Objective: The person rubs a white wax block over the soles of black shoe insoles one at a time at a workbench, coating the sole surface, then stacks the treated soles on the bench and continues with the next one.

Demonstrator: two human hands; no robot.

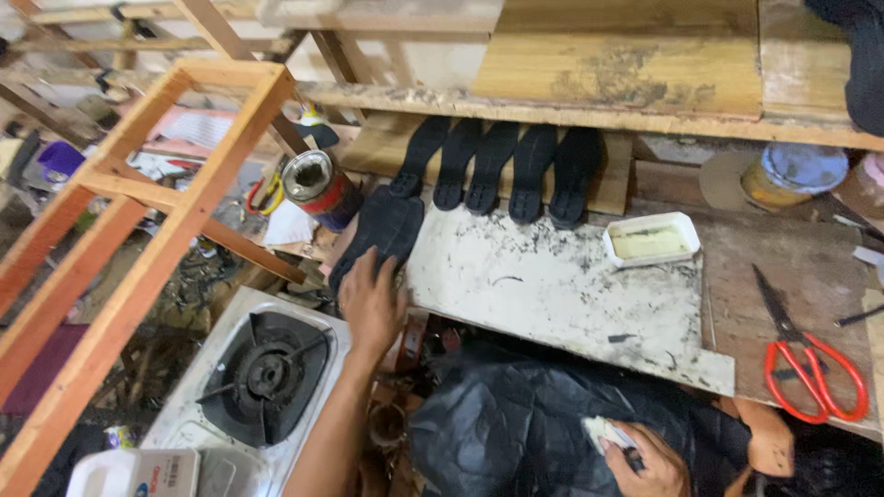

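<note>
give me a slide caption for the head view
Left hand rests on a black sole at the white board; right hand holds a pale object.

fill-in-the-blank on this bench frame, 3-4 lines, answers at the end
1. The left hand rests on a black shoe ____.
2. The scissors on the bench have ____ handles.
3. Against the back board stand ____ black soles in a row.
4. The gas burner sits to the ____ of the left hand.

Answers: sole; red; five; left
</note>
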